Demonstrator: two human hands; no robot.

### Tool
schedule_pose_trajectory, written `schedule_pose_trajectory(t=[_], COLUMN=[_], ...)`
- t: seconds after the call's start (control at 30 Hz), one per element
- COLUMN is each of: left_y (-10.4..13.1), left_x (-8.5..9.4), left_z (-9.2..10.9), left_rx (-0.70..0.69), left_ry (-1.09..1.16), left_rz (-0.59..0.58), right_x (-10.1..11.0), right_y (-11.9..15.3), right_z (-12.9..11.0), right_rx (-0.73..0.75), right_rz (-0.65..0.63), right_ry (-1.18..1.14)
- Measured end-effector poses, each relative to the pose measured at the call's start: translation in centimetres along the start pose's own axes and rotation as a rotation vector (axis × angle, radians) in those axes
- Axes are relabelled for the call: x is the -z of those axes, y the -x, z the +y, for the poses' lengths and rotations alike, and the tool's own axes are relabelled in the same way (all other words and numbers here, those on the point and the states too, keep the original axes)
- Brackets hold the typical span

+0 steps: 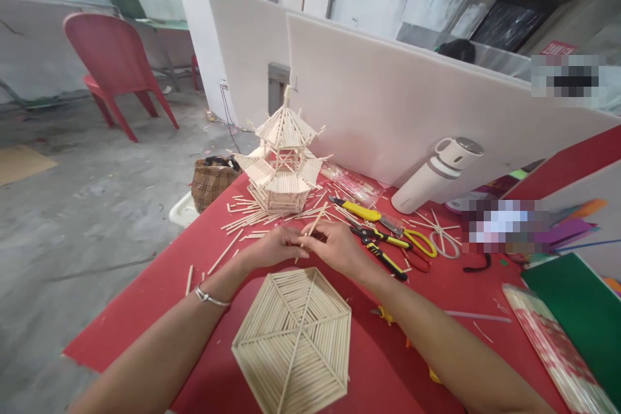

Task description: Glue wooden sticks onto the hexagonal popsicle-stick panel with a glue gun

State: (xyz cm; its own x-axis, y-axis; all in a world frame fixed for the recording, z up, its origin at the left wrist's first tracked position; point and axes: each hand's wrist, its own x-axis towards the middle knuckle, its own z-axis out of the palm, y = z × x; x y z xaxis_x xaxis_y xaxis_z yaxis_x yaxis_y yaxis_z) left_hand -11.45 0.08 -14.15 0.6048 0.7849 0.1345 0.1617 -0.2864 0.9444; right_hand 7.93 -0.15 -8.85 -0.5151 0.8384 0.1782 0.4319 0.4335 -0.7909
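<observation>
1. At far left, red tabletop (145, 304) with loose sticks (226, 251) scattered beyond the forearm, probably left there for easy reach.
2. Next, left hand (272, 247), fingers curled in toward the other hand's fingertips; cannot tell whether pinching anything.
3. Behind, pagoda-shaped model (284, 174), upright near the table's far edge, perhaps to keep the front free.
4. Before both hands, hexagonal panel (320, 343) of sticks, flat on the table, likely close for easy viewing.
5. Thin stick (318, 218), slanted, pinched by thumb and fingers of right hand (334, 244), seemingly for control.
6. Rightward, yellow cutter (359, 209) and pliers (388, 262), presumably kept handy.
7. Farther right, white flask (434, 174) near the partition (359, 103), apparently clear of the hands.
</observation>
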Motion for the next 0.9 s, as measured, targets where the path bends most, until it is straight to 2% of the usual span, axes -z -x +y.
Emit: schedule_pose_trajectory(t=[0.23,0.47,0.9], left_y=[0.2,0.1,0.2], left_x=[-0.5,-0.4,-0.4], left_z=[0.2,-0.5,-0.7], left_rx=[0.153,0.108,0.028], left_ry=[0.038,-0.018,-0.187], left_rz=[0.016,0.035,0.012], right_x=[0.1,0.0,0.1], right_y=[0.5,0.8,0.9], right_z=[-0.6,-0.5,-0.8], right_rx=[0.016,0.042,0.033], right_rz=[-0.023,-0.011,-0.023], right_ry=[0.054,0.076,0.113])
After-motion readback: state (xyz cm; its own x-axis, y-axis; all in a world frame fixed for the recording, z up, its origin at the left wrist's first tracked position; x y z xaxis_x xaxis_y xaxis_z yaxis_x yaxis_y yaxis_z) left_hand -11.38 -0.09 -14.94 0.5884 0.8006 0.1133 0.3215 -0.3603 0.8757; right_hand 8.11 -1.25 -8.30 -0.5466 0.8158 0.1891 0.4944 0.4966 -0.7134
